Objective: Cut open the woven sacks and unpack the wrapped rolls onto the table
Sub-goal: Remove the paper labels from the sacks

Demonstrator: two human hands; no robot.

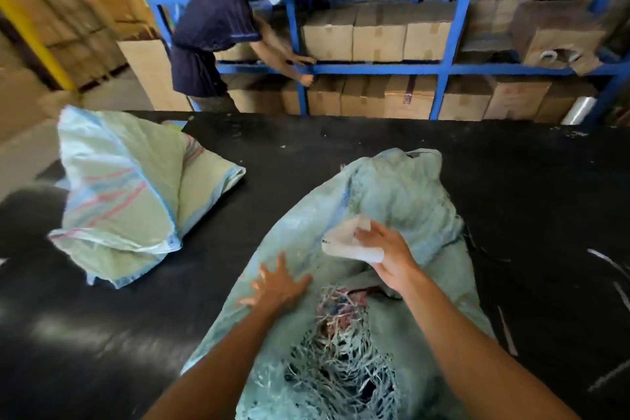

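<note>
The near sack [341, 334] runs off the bottom edge, and through its frayed hole [341, 368] only dark and reddish scraps show (too tangled to tell what they are). The pale wrapped thing [351, 242] in the right hand [388, 256] is blurred, its shape unclear. The second sack [122, 191], toward the table's [306, 147] far left corner, is smeared, and hides what it holds.

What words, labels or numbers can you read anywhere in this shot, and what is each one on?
None can be read.
Small dark mark on the white plastic packet in the right hand: too small and blurred.
Dark printed patch on a cardboard box on the bottom level of the blue rack: blurred.
Pink and blue stripes on the folded woven sack: pattern only, no lettering.
</note>
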